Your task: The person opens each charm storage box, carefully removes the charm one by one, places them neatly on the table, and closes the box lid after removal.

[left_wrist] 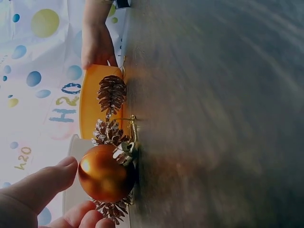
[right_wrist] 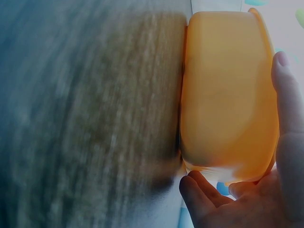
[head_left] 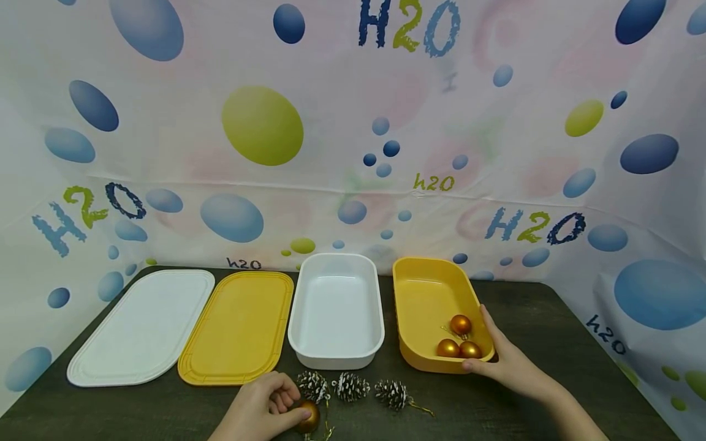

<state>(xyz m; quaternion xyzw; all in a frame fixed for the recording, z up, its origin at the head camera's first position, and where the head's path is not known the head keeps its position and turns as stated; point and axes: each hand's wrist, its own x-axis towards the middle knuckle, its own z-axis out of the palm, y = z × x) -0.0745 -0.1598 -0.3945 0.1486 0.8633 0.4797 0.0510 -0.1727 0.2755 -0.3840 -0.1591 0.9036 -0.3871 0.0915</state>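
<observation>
- Gold ball [head_left: 310, 416] is on dark table [head_left: 524, 324], bottom of head view, just in front of L pinecone [head_left: 312, 387]; touching it or not, can't tell.
- L hand [head_left: 259, 404]: thumb at ball, other fingers curled close by; can't tell if it's actually gripped.
- R hand [head_left: 513, 364]: thumb along near rim, fingers on R wall, gripping near R corner of yellow container [head_left: 430, 297].
- Step in hand, prob.: getting hold of ball w/ L while R steadies container.
- Best: thumb & fingers on opp. sides at widest part, light squeeze; smooth surface could slip or roll.
- Mind gold cord [left_wrist: 134, 129]: close to pinecones, might snag; lift straight up.
- R shouldn't tip its corner, else loose contents may roll.
- Yellow container: 3 gold balls [head_left: 460, 324] bunched at near end, R of middle; 2 in front, 1 behind.
- White container [head_left: 335, 312]: upright, L of yellow one, white floor showing; mid. pinecone [head_left: 350, 387] & R pinecone [head_left: 391, 394] lie in front, on table.
- Further L: yellow tray [head_left: 237, 327], then white tray [head_left: 146, 327], both flat.
</observation>
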